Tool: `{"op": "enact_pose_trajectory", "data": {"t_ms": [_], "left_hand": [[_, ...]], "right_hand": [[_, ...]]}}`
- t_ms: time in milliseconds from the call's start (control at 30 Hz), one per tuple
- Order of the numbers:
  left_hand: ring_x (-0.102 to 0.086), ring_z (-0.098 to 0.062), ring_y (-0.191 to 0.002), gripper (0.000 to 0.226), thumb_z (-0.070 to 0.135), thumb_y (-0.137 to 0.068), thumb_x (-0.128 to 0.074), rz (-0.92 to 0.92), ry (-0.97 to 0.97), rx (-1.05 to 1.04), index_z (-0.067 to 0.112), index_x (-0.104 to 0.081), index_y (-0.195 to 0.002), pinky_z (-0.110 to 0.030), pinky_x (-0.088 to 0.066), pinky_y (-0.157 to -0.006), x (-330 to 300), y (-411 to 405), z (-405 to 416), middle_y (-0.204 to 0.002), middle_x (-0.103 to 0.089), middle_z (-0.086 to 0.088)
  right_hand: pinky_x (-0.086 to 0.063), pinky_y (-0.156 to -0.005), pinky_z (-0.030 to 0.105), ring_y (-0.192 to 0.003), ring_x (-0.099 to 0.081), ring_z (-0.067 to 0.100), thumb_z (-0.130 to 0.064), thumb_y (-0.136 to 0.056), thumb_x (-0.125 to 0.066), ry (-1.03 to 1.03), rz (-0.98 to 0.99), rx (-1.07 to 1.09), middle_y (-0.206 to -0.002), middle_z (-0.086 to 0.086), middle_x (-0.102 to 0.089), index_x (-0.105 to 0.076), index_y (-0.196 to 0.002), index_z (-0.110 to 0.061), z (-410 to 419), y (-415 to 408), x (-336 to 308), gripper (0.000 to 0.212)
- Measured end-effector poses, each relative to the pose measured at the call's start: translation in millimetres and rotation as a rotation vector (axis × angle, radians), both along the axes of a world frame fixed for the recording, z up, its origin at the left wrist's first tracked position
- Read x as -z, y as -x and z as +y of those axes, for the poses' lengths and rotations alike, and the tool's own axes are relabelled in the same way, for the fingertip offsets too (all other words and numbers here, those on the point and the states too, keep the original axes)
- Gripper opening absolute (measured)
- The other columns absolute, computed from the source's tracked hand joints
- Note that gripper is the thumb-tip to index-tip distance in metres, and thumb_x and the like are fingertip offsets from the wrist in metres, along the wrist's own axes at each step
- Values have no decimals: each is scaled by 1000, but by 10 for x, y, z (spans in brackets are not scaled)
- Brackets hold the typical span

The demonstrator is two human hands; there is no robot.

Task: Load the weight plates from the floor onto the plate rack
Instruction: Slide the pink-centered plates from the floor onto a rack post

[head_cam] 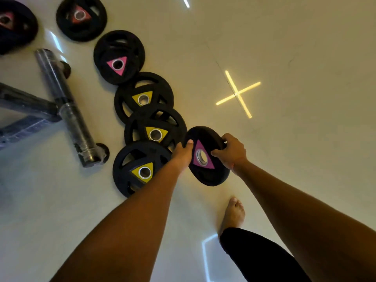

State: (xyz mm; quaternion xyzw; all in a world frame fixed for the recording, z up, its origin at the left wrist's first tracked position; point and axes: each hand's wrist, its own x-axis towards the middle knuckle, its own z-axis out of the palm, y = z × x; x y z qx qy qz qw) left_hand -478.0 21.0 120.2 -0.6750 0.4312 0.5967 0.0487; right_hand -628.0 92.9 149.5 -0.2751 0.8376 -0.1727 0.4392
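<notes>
A black weight plate with a purple triangle point(205, 171) is tilted up off the glossy floor between my hands. My left hand point(182, 152) grips its left edge, thumb on the face. My right hand point(232, 150) grips its upper right rim, fingers curled over the edge. To the left, three black plates with yellow triangles point(126, 176) overlap in a row on the floor. A plate with a pink triangle point(119, 49) lies above them. Further up lie a plate with a red triangle point(81, 18) and another at the left edge point(16, 27). The rack's wrapped base tube point(67, 106) lies at the left.
The rack's frame bars point(24, 110) run off the left edge, with black rubber feet point(102, 152) under the tube. My bare right foot point(234, 214) stands on the pale floor below the held plate. Ceiling lights reflect as a cross point(237, 94) on the floor at the right.
</notes>
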Motion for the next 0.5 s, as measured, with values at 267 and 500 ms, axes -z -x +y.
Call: {"op": "enact_pose_trajectory", "data": {"t_ms": [267,500], "left_hand": [[-51,-38,-131,61,49,-105,-41,12,152,-182,8,-43,-150,-47,-45,-108,-2070,-857,-452,-148,-51,-14],[-62,-35,-115,62,56,-96,-52,97,210,-444,8,-59,-135,-50,-51,-102,-3428,-2303,-697,-132,-64,-14]], "right_hand": [[-61,-86,46,-99,-68,28,-27,-76,-85,138,-282,-65,-111,9,-66,-58,-109,-21,-452,-393,-2248,44],[-61,-83,47,-97,-69,29,-17,-78,-84,234,-358,-232,-105,12,-70,-62,-104,-15,-869,-1403,-3979,35]]}}
